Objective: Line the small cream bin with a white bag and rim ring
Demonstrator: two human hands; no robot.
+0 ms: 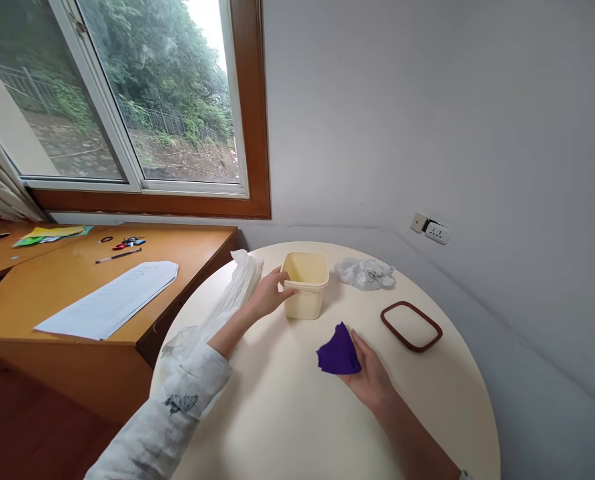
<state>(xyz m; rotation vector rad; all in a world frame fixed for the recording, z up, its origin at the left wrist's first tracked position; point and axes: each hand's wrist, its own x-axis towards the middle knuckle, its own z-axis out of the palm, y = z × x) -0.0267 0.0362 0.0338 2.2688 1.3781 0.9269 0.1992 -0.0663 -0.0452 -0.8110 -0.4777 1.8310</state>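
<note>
A cream plastic bin (303,303) stands upright on the round table. My left hand (271,293) grips its near left rim, fingers at the edge and thumb along the outside. Over the table in front of the bin, my right hand (370,377) holds a folded purple cloth (338,351) between thumb and fingers. To the right lies a brown ring-shaped frame (411,347) with rounded corners. Behind it sits a crumpled whitish plastic bag (365,273). Another white plastic bag (222,310) is spread out under and beside my left forearm.
The round cream table (282,433) stands against the wall, where a socket (437,232) is mounted. To the left, a wooden desk (77,283) bears paper sheets (112,299), a pen (118,256), keys (129,243) and coloured papers (52,232). Above it is a window (142,100).
</note>
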